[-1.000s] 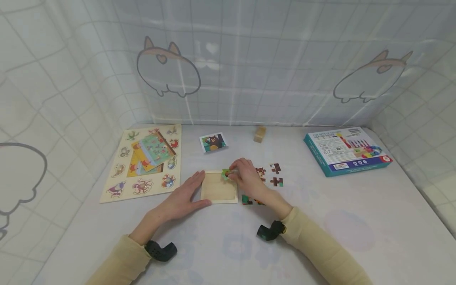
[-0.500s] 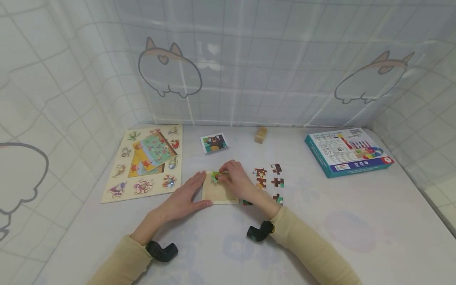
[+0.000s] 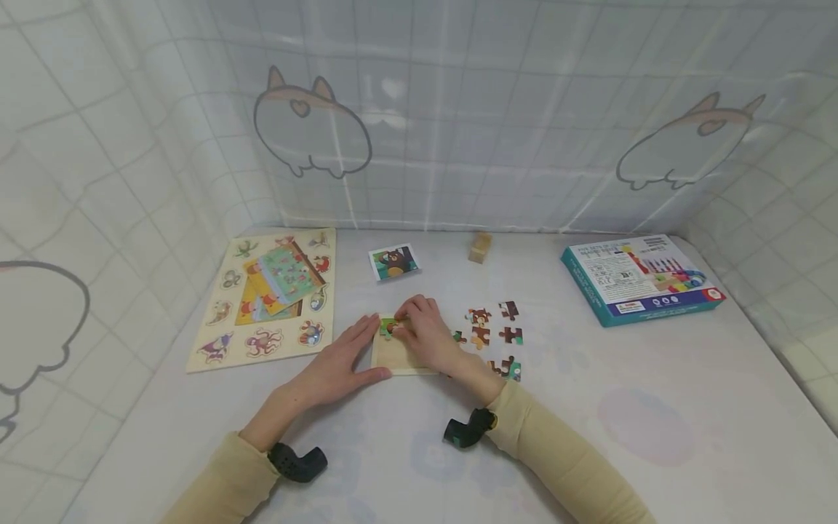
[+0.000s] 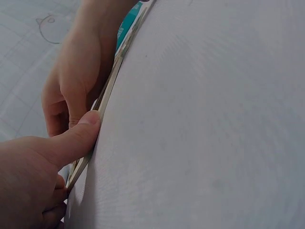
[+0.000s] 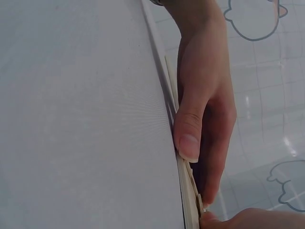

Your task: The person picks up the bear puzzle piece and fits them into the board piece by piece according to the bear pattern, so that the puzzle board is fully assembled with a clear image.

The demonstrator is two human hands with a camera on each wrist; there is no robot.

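The piece point(image 3: 387, 328) was at the tray's point(image 3: 396, 355) eleven-o'clock corner.
Right hand point(image 3: 427, 336) pinched it; left hand point(image 3: 335, 367), fingers extended, touched the nine-o'clock edge; bare floor showed toward six, loose pieces point(image 3: 511, 335) lay past three.

The table point(image 3: 366, 451) supports a tray point(image 3: 393, 356) beneath the right hand point(image 3: 428, 338), a board point(image 3: 238, 356) left of the left hand point(image 3: 334, 367), a card point(image 3: 394, 261) and block point(image 3: 480, 247) ahead of both, puzzle pieces point(image 3: 480, 335) and a box point(image 3: 641, 280) right of both.
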